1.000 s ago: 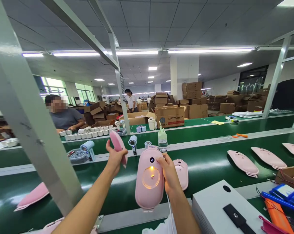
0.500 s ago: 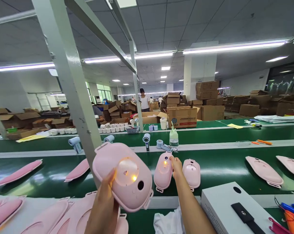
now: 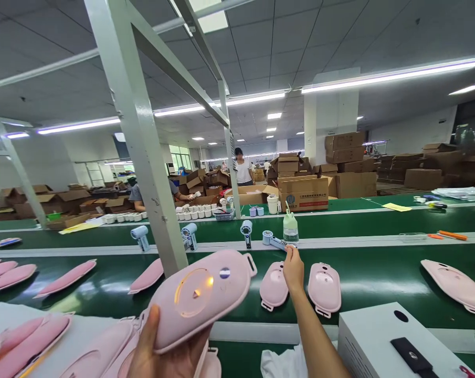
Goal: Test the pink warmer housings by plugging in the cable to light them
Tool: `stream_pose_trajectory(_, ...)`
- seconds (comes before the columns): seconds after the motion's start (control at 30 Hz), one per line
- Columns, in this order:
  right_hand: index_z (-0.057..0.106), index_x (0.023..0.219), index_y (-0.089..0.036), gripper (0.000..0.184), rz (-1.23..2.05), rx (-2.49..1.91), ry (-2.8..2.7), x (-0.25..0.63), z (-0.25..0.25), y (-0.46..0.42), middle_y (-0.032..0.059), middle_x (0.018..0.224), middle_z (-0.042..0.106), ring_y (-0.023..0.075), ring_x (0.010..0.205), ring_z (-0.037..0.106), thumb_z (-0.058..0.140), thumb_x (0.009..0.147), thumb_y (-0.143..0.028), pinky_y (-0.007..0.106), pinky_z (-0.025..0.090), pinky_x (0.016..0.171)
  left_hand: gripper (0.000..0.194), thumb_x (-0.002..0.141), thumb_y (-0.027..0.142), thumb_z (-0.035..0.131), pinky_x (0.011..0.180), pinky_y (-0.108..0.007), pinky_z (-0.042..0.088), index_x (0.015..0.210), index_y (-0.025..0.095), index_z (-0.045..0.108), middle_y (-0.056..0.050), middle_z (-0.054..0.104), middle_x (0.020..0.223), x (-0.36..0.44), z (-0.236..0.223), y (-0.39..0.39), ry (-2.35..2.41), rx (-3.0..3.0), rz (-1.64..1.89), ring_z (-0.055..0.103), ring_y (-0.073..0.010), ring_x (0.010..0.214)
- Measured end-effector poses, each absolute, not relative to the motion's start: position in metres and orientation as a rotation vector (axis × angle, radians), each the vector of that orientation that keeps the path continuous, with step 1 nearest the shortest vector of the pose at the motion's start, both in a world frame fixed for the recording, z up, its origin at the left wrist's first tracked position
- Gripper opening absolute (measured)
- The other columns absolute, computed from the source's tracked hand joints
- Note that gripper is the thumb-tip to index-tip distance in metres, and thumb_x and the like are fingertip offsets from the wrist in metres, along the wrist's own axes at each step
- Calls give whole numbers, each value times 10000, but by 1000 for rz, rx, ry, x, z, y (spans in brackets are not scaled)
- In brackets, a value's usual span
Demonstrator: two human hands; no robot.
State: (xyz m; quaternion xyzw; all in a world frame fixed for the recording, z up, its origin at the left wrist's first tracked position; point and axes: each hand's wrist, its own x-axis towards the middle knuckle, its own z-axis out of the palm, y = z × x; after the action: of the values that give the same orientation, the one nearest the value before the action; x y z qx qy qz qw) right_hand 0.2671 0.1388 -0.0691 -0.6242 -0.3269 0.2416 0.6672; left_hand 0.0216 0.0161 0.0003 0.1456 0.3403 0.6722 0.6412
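My left hand (image 3: 170, 353) is closed under a pink oval device (image 3: 200, 296), holding it tilted with its round panel glowing orange. My right hand (image 3: 293, 269) reaches forward over the green belt (image 3: 371, 278) with nothing in it. Its fingertips touch a small grey-blue tool (image 3: 277, 242) on the white rail. Just below that hand lie two more pink devices, one to its left (image 3: 273, 284) and one to its right (image 3: 324, 287). Pink shells (image 3: 103, 349) are stacked under my left hand.
A grey box (image 3: 379, 341) stands at lower right, with a white cloth (image 3: 278, 362) beside it. Pink covers (image 3: 66, 277) lie along the belt, and another (image 3: 453, 286) at right. A slanted metal post (image 3: 143, 157) rises ahead. A spray bottle (image 3: 290, 228), small fans (image 3: 140, 237), cardboard boxes (image 3: 304, 191) and other workers are beyond.
My right hand set its lit pink device down on the belt, let go and reached on to the rail. My left hand picked up another lit device and tilted it. The view swung left.
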Motion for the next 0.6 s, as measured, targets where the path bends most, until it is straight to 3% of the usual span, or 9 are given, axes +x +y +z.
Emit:
stream_pose_trajectory(0.13,622,1092,-179,419,707,-1047,-1062,220,-39,96,-16,686,590,149,607,563,370,987,-496,265,457,573,283,950,301,473,675,-284,639,1181,287,636,-20,781,926,32,-2,21,663,129,1602,748,-192,812)
stream_pose_trajectory(0.2,643,1088,-185,450,817,-891,-1237,197,-29,68,-27,642,570,135,557,513,455,928,-561,238,402,524,262,952,273,481,693,-266,634,1171,277,626,-13,783,900,34,-4,24,639,94,1599,748,-170,801)
stream_pose_trajectory(0.3,611,1083,-175,387,1013,-687,-1438,176,-20,35,1,687,646,129,581,520,491,926,-507,229,391,556,318,975,200,412,681,-252,633,1256,204,561,-67,786,874,36,-5,24,616,126,1606,753,-175,781)
stream_pose_trajectory(0.4,604,889,-165,271,1150,-699,-1497,173,-12,21,-7,608,623,100,462,436,515,917,-419,216,322,484,429,967,107,362,620,-251,638,1384,164,442,-97,787,827,39,-4,18,592,199,1603,758,-208,738)
stream_pose_trajectory(0.47,614,772,-168,252,1113,-774,-1516,176,-7,18,-26,540,576,95,441,390,525,903,-363,219,295,478,519,945,59,373,622,-266,643,1451,175,356,-102,787,864,39,-5,15,571,247,1599,756,-232,782)
stream_pose_trajectory(0.6,559,595,-180,333,1012,-812,-1527,180,-3,17,-41,495,490,114,514,429,520,893,-322,233,320,553,668,909,64,471,697,-293,645,1512,208,224,-107,766,1008,35,-14,16,513,324,1572,720,-262,937)
